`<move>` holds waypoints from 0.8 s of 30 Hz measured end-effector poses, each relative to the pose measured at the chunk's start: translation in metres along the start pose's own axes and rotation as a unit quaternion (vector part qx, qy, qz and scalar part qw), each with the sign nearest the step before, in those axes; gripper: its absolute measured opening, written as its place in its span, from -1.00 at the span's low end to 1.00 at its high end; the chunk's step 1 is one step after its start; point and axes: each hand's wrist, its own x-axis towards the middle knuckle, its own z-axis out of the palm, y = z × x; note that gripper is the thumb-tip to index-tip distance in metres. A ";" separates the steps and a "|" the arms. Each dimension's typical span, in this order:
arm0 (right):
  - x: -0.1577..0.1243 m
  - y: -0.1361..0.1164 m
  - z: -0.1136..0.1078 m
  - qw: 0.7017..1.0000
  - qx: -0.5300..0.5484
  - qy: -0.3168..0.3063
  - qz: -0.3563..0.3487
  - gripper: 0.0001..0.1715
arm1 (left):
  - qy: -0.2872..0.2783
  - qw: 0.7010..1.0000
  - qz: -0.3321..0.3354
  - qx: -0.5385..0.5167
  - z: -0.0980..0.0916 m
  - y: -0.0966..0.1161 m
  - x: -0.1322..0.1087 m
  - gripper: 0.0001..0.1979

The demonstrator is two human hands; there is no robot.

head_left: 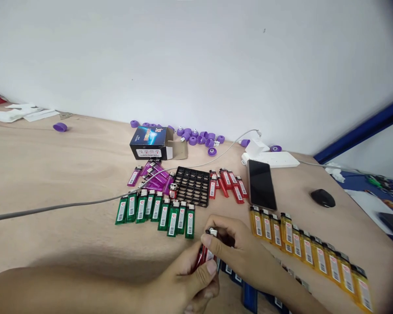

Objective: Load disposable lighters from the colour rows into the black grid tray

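Observation:
My left hand (196, 279) is closed around a red lighter (201, 256), thumb pressed on its lower part. From the other side my right hand (237, 244) grips its metal top between thumb and fingers. The fingers hide part of it, and I cannot tell whether a second lighter is in the grip. Green lighters (163, 213) lie in a row beyond my hands. Behind these are purple lighters (155, 176) and a black slotted tray (192, 186), with loose red lighters (227, 179) to its right. Blue lighters (249, 296) are partly hidden under my right forearm.
Yellow lighters (321, 260) form a slanting row at the right. Behind them are a phone (261, 185), a white power strip (281, 160) and a black mouse (323, 198). An open dark box (150, 144) stands near purple caps (201, 139). A grey cable (68, 205) crosses the table.

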 end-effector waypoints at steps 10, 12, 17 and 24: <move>0.001 0.004 -0.006 0.995 0.098 -0.032 0.001 -0.52 | 0.052 0.998 0.017 0.025 0.000 0.014 0.002 -0.48; 0.002 0.006 -0.007 0.997 0.069 -0.016 -0.013 -0.53 | 0.069 0.996 -0.023 0.052 0.000 0.019 0.003 -0.45; 0.013 0.001 -0.024 0.992 0.040 0.118 -0.034 -0.51 | 0.031 0.966 -0.035 0.254 0.004 0.053 0.001 -0.61; 0.063 -0.017 -0.050 0.977 -0.039 0.187 -0.090 -0.53 | 0.264 0.652 0.080 0.707 -0.017 0.133 -0.014 -0.86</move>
